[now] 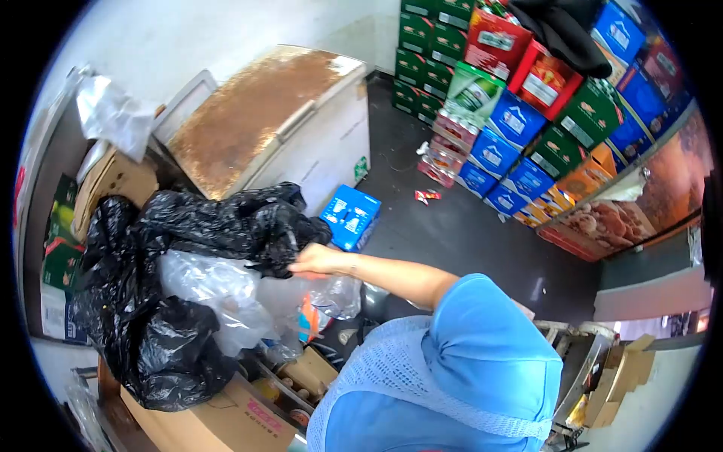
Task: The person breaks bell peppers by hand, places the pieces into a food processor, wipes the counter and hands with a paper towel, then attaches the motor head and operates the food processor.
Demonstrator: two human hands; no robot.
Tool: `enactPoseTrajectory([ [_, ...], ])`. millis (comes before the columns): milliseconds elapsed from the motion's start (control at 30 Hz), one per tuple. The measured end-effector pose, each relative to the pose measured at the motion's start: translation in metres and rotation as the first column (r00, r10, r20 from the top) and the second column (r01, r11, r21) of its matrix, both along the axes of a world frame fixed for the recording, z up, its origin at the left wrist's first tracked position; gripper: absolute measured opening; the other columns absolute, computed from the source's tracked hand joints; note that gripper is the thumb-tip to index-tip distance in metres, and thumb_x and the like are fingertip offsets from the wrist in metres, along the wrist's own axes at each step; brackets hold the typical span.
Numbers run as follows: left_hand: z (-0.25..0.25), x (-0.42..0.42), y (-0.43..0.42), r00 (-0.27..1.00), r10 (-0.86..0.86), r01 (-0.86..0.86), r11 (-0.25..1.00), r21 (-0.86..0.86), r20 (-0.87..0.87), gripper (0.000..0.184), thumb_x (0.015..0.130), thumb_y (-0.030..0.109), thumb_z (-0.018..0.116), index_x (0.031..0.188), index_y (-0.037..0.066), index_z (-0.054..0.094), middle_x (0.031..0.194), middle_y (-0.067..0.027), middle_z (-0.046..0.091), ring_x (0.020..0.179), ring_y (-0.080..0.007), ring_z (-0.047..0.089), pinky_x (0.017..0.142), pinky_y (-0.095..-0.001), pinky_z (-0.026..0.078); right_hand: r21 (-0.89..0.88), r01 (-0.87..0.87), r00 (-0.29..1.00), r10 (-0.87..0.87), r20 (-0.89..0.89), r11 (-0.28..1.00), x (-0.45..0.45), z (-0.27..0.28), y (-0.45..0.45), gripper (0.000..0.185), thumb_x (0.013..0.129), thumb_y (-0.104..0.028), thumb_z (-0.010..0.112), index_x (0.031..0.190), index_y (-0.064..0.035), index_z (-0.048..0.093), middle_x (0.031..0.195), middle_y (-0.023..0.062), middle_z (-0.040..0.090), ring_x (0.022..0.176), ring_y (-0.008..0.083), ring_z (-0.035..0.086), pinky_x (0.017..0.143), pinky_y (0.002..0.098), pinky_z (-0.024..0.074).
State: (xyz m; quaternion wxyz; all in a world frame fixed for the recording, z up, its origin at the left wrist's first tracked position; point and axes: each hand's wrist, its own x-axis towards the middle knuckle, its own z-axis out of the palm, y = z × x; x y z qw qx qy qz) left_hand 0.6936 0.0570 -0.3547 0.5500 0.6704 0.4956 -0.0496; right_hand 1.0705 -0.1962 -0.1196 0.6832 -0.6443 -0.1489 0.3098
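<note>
Well, the right hand (320,261) is closed narrow on a bunched edge of the black bag (233,220); the left hand is out of my sight, so I cannot tell its state; as I judge it, getting a grip is done, but the handling looks only partway along, for most of the black film lies loose and crumpled, neither folded nor flat; it sprawls left from the fingers and down around the clear plastic (215,290), with a lump resting against the carton (218,422); whether that is one bag or two, or holds anything, I cannot tell; the clear plastic lies rumpled too, not tidied, near a bright packet (307,320); farther out, a blue box (352,217) sits on the floor beside the rusty-topped freezer (260,105); beyond them, stacked cases (516,120) line the wall, untouched by the hand.
</note>
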Motion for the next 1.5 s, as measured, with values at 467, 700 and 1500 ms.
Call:
enactPoseTrajectory([
  [467,0.064,0.072,-0.182,0.986,-0.135,0.154,0.965,-0.214,0.099,0.023,0.088,0.025,0.051,0.073,0.009,0.057,0.055,0.0002,0.051,0.044,-0.0081,0.041,0.041,-0.0218,0.03,-0.678,0.143,0.863,-0.426,-0.271,0.721,-0.191,-0.101,-0.319,0.04,0.08,-0.011,0.058,0.119,-0.0029,0.052,0.089,0.0114,0.066,0.068,0.0147,0.065,0.064,0.0243,0.0505],
  [700,0.095,0.12,-0.2,0.996,-0.081,0.087,0.974,-0.208,0.037,0.037,0.091,0.037,0.047,0.068,0.009,0.052,0.05,-0.0009,0.048,0.036,-0.0099,0.039,0.032,-0.0237,0.029,-0.601,0.491,0.798,-0.602,0.021,0.631,-0.176,-0.101,-0.309,0.025,0.08,-0.022,0.061,0.094,-0.0023,0.067,0.076,0.0101,0.068,0.073,0.0195,0.066,0.072,0.0316,0.0505],
  [1500,0.052,0.417,-0.526,0.487,-0.869,0.873,0.48,-0.085,0.086,0.029,0.089,0.034,0.048,0.1,0.009,0.058,0.093,-0.0081,0.064,0.083,-0.0201,0.063,0.066,-0.0295,0.05,-0.508,0.524,0.826,-0.262,0.499,0.684,0.014,-0.036,-0.586,0.037,0.08,-0.014,0.056,0.117,-0.0074,0.053,0.111,0.0178,0.058,0.101,0.0333,0.056,0.086,0.0392,0.0445],
])
